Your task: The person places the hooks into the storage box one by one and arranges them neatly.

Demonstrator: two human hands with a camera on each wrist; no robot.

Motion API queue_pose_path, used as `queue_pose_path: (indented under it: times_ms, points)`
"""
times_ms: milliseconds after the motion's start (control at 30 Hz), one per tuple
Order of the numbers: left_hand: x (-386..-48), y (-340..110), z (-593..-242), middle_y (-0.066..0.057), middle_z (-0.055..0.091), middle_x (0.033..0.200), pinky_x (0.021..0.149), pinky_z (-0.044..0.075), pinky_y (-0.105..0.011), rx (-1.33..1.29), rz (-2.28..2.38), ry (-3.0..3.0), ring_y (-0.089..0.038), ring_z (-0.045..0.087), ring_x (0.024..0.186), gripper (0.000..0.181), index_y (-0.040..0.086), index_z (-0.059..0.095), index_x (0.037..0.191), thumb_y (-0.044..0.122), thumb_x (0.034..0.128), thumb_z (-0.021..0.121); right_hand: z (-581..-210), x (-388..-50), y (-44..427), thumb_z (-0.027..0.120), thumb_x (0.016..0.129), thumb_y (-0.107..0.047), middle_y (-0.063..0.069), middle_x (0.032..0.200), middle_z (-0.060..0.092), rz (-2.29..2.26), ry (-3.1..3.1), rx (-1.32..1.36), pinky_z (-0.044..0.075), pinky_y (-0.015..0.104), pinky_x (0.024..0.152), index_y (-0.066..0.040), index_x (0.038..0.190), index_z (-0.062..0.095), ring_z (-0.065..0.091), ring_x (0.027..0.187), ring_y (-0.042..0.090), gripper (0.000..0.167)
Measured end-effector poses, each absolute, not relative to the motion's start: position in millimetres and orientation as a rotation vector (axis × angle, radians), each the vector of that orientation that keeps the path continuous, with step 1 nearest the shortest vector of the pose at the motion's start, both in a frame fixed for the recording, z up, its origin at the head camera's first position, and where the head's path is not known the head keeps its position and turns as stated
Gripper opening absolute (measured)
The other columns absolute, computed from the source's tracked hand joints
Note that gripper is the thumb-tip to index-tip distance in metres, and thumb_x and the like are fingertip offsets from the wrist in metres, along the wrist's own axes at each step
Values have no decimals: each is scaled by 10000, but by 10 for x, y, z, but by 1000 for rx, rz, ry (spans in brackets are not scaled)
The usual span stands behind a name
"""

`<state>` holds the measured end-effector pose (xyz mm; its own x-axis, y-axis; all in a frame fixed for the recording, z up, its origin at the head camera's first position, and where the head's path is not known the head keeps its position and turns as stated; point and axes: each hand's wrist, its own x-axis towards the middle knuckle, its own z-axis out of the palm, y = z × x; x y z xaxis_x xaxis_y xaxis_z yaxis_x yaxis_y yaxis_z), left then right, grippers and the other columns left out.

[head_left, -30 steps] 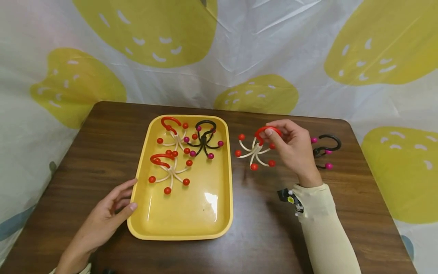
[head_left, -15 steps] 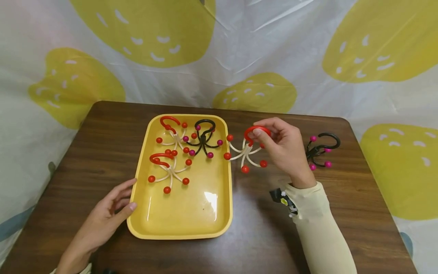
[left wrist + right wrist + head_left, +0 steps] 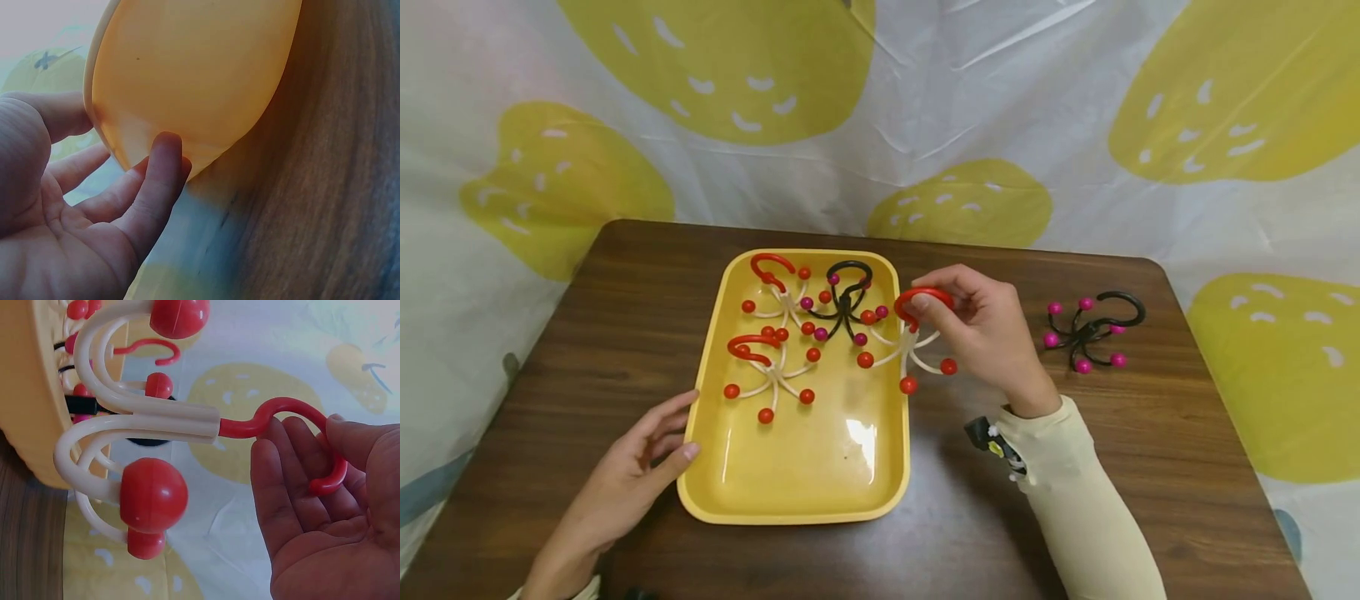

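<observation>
My right hand (image 3: pixel 992 337) pinches the red hook of a white hanger (image 3: pixel 910 340) with red balls, held over the right rim of the yellow tray (image 3: pixel 820 467). The right wrist view shows thumb and fingers round the red hook (image 3: pixel 287 406). Fingers and thumb of my left hand (image 3: pixel 617 492) touch the tray's left side; in the left wrist view the fingertips rest against its wall (image 3: pixel 206 75). Inside the tray lie two white hangers with red hooks, one at the back (image 3: pixel 787 304), one in front of it (image 3: pixel 775 375), and a black hanger (image 3: pixel 846 304) with magenta balls.
Another black hanger (image 3: pixel 1086 333) with magenta balls lies on the wooden table (image 3: pixel 1150 467), right of my right hand. Behind the table hangs a white cloth (image 3: pixel 820 192) with yellow shapes.
My right hand has moved left with the white hanger, from beside the tray to over its right rim. The black hanger on the table has come fully into view. My left hand stays put.
</observation>
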<state>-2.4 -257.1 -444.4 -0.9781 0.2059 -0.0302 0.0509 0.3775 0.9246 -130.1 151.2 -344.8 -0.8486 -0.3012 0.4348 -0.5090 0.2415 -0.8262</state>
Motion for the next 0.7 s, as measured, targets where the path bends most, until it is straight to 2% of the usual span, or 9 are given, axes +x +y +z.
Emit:
queue_pose_path:
  times_ms: [333, 567, 700]
  points:
    - [-14, -2569, -4448, -223, 615, 1393, 849, 601, -221, 234, 1669, 2493, -20, 669, 1115, 581, 125, 414, 1618, 96, 1075, 620, -3485, -1264, 1293, 760, 971, -42, 70, 943, 798, 1583, -2341, 884, 532, 210, 592, -26, 1084, 751, 693, 705, 83, 114]
    - [-14, -2570, -4448, -232, 611, 1396, 850, 601, -220, 243, 1678, 2486, -27, 671, 1119, 583, 123, 413, 1618, 90, 1074, 620, -3494, -1259, 1166, 771, 961, -39, 82, 945, 799, 1599, -2324, 932, 586, 234, 640, -5, 1076, 753, 741, 732, 186, 121]
    - [-21, -2569, -4444, -237, 610, 1401, 847, 604, -227, 249, 1681, 2482, -30, 674, 1120, 586, 122, 411, 1619, 88, 1074, 621, -3509, -1264, 1100, 777, 962, -56, 67, 936, 798, 1540, -2339, 961, 566, 217, 613, -13, 1082, 758, 724, 711, 134, 129]
